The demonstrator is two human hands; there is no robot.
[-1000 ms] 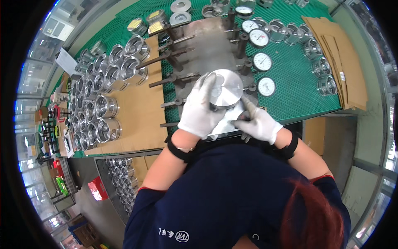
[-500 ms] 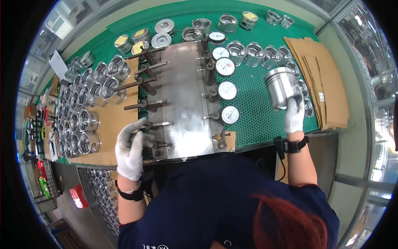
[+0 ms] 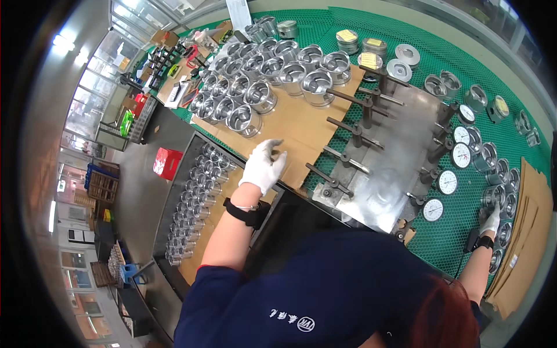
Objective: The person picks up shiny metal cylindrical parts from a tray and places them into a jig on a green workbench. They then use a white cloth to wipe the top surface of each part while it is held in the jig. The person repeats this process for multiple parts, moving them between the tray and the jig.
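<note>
My left hand (image 3: 264, 167), in a white glove, hovers by the front edge of the cardboard sheet (image 3: 310, 138), its thumb and fingers apart with nothing between them. Nearest to it is a shiny metal piston (image 3: 243, 120), at the front of several standing with their open ends up. At the far right, my gloved right hand (image 3: 491, 220) has its fingers on another piston (image 3: 494, 194), next to a cluster of pistons; part of the grip is hidden. Between my hands lies a steel plate (image 3: 386, 194) with clamp-like posts and several dial gauges (image 3: 447, 182).
Cardboard sheets (image 3: 531, 226) are stacked along the right edge. More pistons with yellow labels (image 3: 347, 40) stand at the back of the green mat (image 3: 406, 29). Below the bench at left, a lower shelf holds many pistons (image 3: 191, 211). A red box (image 3: 167, 163) is on the floor.
My right hand has lowered the raised piston to the cluster at the right. My left hand has moved left, away from the steel plate's posts. The view has turned toward the left.
</note>
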